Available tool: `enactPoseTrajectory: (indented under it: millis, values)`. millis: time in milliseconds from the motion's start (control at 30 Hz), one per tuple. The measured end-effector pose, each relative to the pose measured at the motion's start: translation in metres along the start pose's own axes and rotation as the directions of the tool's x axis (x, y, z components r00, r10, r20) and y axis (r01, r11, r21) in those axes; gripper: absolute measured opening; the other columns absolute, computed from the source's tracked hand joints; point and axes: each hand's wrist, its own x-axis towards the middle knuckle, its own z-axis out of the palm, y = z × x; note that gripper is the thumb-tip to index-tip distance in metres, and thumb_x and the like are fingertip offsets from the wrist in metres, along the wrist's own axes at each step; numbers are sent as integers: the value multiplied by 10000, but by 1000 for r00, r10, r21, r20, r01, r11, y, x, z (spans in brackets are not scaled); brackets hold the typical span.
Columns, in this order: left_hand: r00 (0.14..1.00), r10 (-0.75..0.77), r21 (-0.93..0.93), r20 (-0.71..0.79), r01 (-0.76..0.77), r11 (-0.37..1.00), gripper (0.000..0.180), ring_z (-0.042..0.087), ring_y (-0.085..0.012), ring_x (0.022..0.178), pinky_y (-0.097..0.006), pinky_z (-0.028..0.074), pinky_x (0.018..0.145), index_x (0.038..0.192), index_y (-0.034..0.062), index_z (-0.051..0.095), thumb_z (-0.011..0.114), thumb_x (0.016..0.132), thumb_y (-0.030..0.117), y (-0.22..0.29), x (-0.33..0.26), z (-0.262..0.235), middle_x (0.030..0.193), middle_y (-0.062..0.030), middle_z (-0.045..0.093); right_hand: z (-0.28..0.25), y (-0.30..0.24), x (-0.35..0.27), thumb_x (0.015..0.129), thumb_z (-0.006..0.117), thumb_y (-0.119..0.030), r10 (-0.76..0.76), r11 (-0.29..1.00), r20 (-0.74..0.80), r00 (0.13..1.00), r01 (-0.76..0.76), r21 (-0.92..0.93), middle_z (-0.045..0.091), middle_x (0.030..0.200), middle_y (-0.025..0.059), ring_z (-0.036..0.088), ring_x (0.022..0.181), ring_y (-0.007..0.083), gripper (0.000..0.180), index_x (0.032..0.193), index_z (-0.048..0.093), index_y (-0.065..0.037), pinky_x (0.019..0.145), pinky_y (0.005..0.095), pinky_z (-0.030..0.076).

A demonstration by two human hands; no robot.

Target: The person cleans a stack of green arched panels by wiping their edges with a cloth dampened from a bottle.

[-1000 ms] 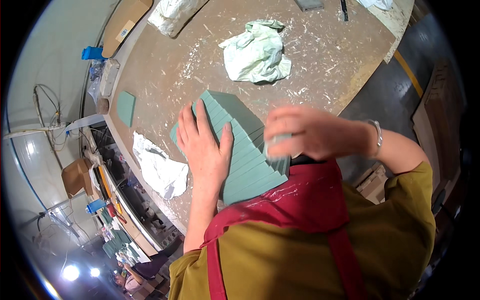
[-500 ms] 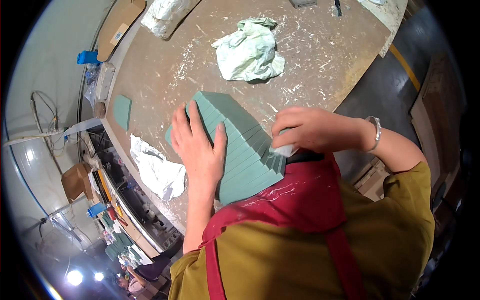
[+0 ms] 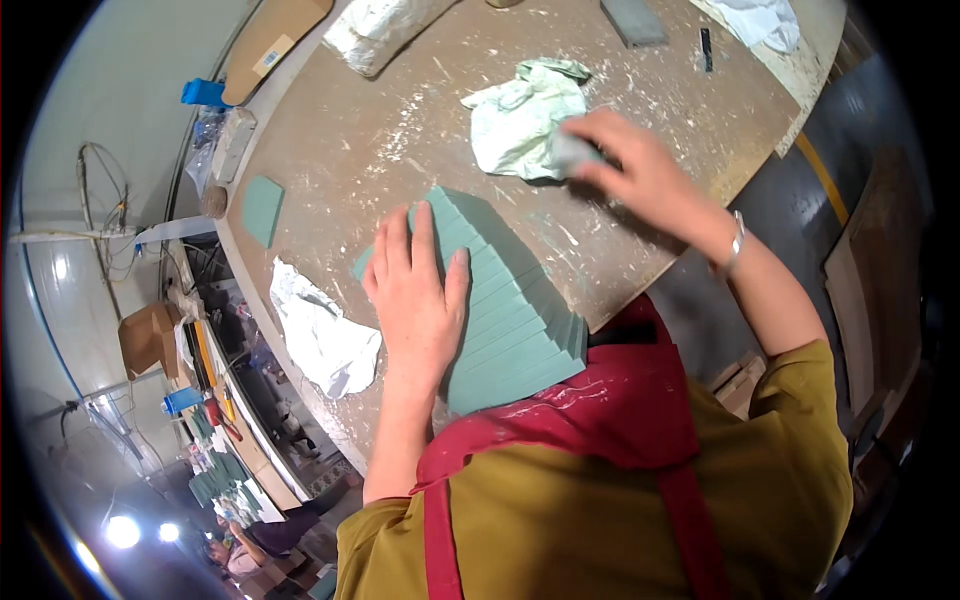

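Observation:
A stack of thin green slabs (image 3: 515, 325) leans in a fanned row against my apron at the table's near edge. My left hand (image 3: 412, 295) lies flat on its left side, fingers stretched out and thumb apart. Further off to the right, my right hand (image 3: 640, 165) is closed round a small greyish pad (image 3: 574, 155), smeared by motion, so its exact kind is unclear. That pad is at the right edge of a crumpled pale green cloth (image 3: 515, 125); whether the two touch I cannot tell.
A white cloth (image 3: 322, 335) and a single green slab (image 3: 262, 212) lie on the left of the worn table (image 3: 360, 150). A wrapped white bundle (image 3: 385, 35), a grey block (image 3: 635, 22) and a black strip (image 3: 706, 50) sit toward the far side. Another person (image 3: 240, 550) is at lower left.
My right hand has left the stack's right edge and moved away from me with the pad, over to the pale green cloth. The left hand stays on the stack; the whole view has shifted slightly.

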Motion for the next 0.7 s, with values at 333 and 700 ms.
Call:
enactPoseTrajectory:
  millis: [333,700]
  values:
    - [997,-67,-487,-34,42,872,339,601,-344,1058,-409,452,946,1274,46,584,487,967,154,-48,21,-13,1127,-164,670,96,-24,49,1017,454,-404,131,823,71,989,-148,548,434,1474,155,377,1376,262,551,1400,441,-7,1135,354,280]
    - [823,-514,-961,242,131,-243,707,266,-278,1430,-403,205,1177,1505,57,305,238,1024,571,-97,-27,50,1576,-116,265,143,-31,37,1021,290,-566,216,576,229,949,-313,755,499,1289,72,465,1186,166,643,1387,427,-55,1051,317,350]
